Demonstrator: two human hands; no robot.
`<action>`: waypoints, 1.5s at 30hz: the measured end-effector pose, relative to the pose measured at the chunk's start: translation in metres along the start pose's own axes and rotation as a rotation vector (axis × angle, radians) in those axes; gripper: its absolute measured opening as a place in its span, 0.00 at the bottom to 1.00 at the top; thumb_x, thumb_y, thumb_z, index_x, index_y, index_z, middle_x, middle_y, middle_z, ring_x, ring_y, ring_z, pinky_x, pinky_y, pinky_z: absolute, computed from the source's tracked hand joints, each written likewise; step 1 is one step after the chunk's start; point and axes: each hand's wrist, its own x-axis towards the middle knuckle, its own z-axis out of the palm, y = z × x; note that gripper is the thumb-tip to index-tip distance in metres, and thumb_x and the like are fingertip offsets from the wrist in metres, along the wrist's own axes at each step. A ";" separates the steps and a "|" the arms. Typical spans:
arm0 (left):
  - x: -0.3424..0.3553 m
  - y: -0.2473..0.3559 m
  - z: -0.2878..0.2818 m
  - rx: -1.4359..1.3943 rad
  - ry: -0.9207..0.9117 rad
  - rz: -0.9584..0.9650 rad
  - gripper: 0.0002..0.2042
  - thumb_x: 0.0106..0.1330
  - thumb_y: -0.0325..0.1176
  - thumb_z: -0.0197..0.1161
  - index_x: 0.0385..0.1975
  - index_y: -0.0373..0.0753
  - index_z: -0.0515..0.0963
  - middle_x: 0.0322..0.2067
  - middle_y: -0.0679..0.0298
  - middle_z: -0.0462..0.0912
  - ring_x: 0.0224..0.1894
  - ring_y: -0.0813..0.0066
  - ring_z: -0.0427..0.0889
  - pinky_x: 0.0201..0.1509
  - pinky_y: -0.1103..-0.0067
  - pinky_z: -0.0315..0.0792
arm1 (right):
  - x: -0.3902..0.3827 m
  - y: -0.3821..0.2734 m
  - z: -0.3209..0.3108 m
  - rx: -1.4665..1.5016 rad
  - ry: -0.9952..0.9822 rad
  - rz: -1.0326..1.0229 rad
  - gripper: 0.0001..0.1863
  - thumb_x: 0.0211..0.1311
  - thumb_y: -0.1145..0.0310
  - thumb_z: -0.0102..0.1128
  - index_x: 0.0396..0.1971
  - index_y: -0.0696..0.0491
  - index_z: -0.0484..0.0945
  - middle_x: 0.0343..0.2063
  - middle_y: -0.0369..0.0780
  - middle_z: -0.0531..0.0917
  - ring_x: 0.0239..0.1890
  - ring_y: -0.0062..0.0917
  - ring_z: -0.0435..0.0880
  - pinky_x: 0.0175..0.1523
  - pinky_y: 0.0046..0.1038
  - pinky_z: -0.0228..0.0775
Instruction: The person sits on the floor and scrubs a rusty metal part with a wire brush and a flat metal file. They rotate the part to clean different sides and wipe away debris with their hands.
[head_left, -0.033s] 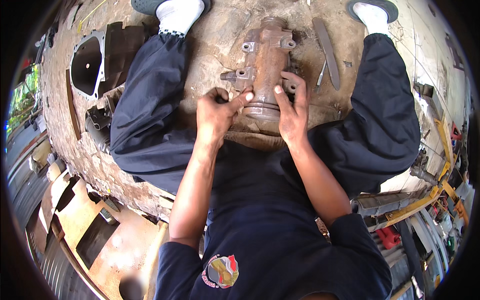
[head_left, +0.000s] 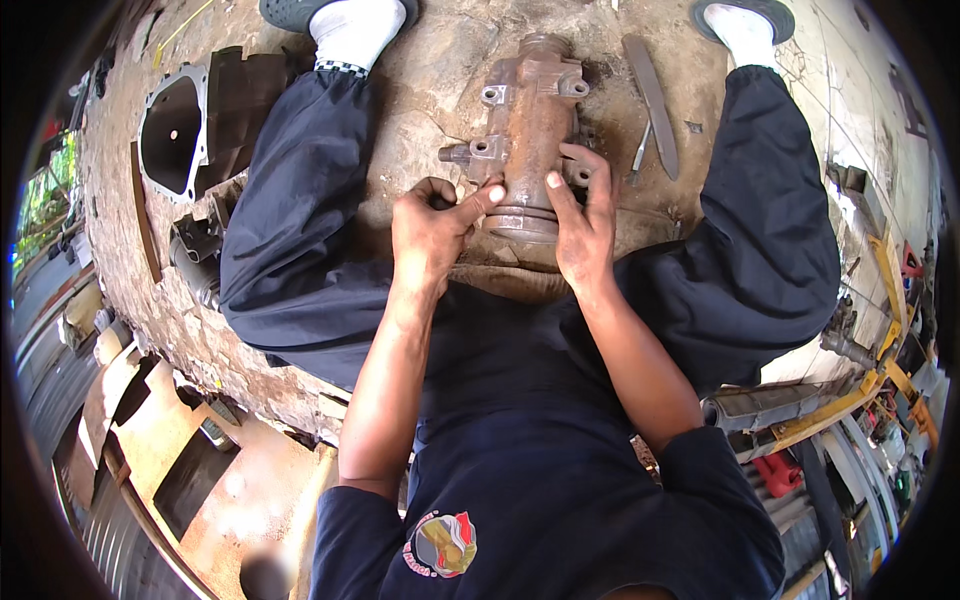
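The rusty metal tube (head_left: 530, 150) is laid near to far, its near end set between the left hand (head_left: 430, 232), curled, grip unclear, and the right hand (head_left: 585, 235), spread apart.

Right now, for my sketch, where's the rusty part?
In the head view, the rusty part lies upper centre, left of the flat bar, its near end between the hands.

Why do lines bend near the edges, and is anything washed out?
Head view: a wide fisheye lens curves straight edges toward a dark rim; glare whitens patches of the tan panel at lower left; the rusty metal housing by the left hand and right hand looks fairly sharp.
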 end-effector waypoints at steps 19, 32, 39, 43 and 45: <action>0.001 -0.015 0.005 -0.068 0.036 -0.015 0.20 0.52 0.38 0.89 0.24 0.35 0.80 0.19 0.67 0.81 0.21 0.81 0.74 0.26 0.82 0.69 | 0.001 0.001 -0.002 -0.001 0.011 -0.006 0.22 0.74 0.57 0.65 0.60 0.51 0.76 0.56 0.48 0.74 0.62 0.42 0.71 0.72 0.43 0.60; 0.015 -0.005 0.004 -0.083 -0.078 -0.071 0.31 0.57 0.47 0.84 0.50 0.28 0.81 0.31 0.67 0.80 0.23 0.84 0.74 0.22 0.85 0.65 | 0.004 0.000 -0.003 -0.008 0.008 -0.001 0.22 0.75 0.56 0.62 0.61 0.52 0.76 0.57 0.48 0.75 0.64 0.43 0.70 0.72 0.44 0.59; 0.026 0.026 0.025 0.118 -0.133 0.007 0.27 0.71 0.49 0.71 0.54 0.28 0.84 0.44 0.56 0.89 0.43 0.69 0.85 0.48 0.73 0.76 | 0.004 0.001 -0.001 0.023 0.002 0.002 0.21 0.75 0.57 0.62 0.61 0.52 0.76 0.57 0.48 0.75 0.63 0.43 0.70 0.72 0.43 0.60; 0.027 -0.005 0.019 -0.151 -0.167 0.026 0.24 0.71 0.42 0.73 0.56 0.27 0.84 0.47 0.54 0.90 0.47 0.71 0.87 0.53 0.74 0.79 | 0.003 -0.001 -0.004 -0.008 -0.007 -0.004 0.22 0.75 0.57 0.63 0.61 0.52 0.76 0.57 0.48 0.75 0.63 0.44 0.70 0.72 0.44 0.60; 0.011 -0.006 0.011 -0.299 -0.181 -0.088 0.24 0.71 0.42 0.73 0.56 0.26 0.84 0.47 0.55 0.89 0.45 0.74 0.86 0.51 0.77 0.79 | 0.001 -0.001 -0.005 -0.037 -0.012 -0.017 0.22 0.75 0.57 0.63 0.61 0.52 0.76 0.57 0.49 0.75 0.63 0.44 0.70 0.72 0.44 0.60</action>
